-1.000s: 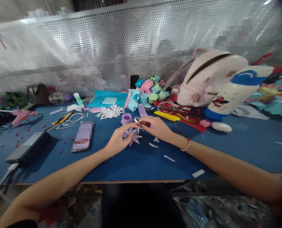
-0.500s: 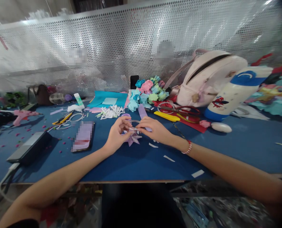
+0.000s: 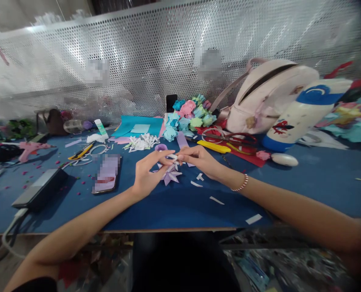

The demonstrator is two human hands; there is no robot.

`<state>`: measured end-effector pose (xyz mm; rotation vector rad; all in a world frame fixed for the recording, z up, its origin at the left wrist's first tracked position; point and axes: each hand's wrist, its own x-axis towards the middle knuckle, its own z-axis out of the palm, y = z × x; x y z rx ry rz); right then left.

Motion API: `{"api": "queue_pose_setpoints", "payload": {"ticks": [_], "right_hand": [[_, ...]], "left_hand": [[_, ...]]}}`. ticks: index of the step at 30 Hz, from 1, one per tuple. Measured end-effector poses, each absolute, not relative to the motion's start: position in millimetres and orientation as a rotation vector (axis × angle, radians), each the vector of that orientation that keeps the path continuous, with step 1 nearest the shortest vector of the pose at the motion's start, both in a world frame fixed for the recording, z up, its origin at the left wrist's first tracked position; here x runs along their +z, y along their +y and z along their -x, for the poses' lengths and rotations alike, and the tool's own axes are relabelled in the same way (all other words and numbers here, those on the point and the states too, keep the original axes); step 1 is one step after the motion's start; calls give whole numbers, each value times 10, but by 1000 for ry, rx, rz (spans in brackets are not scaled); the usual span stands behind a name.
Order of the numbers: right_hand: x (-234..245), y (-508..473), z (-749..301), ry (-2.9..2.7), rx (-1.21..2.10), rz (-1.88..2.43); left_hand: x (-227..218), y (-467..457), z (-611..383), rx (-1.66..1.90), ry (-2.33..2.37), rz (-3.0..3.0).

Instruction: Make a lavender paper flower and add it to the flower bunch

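Observation:
In the middle of the desk, my left hand (image 3: 150, 170) and my right hand (image 3: 203, 163) meet with fingers pinched together. Between the fingertips is a small white paper piece (image 3: 172, 157), perhaps a folded strip; its exact shape is partly hidden. Just under the fingers sits a lilac paper star flower (image 3: 171, 175) with pointed petals. Whether my left fingers touch it, I cannot tell. Behind the hands are a ring of purple tape or paper (image 3: 161, 147) and a lilac paper strip (image 3: 182, 139). White paper scraps (image 3: 196, 183) lie near my right wrist.
On the left are a phone (image 3: 106, 174), a dark power bank (image 3: 40, 187) and a pink glue gun (image 3: 31, 151). Crumpled paper flowers (image 3: 189, 117) stand behind. A yellow cutter (image 3: 213, 147), backpack (image 3: 268, 97) and white-blue bottle (image 3: 304, 115) are at the right.
My fingers have shifted slightly around the white paper piece, and more of the lilac star shows. A white scrap now shows beside my right hand.

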<state>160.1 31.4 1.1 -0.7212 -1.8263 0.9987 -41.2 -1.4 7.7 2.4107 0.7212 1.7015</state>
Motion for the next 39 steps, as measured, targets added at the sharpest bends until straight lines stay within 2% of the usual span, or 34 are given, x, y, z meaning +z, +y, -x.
{"api": "queue_pose_setpoints", "payload": {"ticks": [3,6,10,12,14,18,20,25,31,35,39], "right_hand": [[-17,542,-1803,-1651,937,781],[-23,814,-2130,-1461,631,932],[-65,896,-2293,-1853,123,1125],[-90,814,-2202,-1994,7,1124],[-93,704,-2067,-2016,128,1062],[-58,515,-1864,-1941,664,905],[-54,454,-1813,-1937,770,887],[-72,353,-1732,-1957,677,801],[70,172,-1722,-2040,612,544],[109,174,-1807,-1892,587,662],[-12,319,-1853,-1806,634,831]], "left_hand": [[37,-69,442,1670,519,-2600],[4,-146,447,1609,395,-2636],[-40,-106,421,1524,640,-2264],[-72,-25,420,1445,750,-2015],[-103,57,430,1414,795,-1831],[-133,128,442,1377,809,-1670],[-133,115,431,1347,799,-1638],[-117,67,411,1299,858,-1805],[-41,221,601,1187,1308,-2508],[-17,335,700,923,1601,-2584],[-65,244,611,766,1506,-2589]]}}
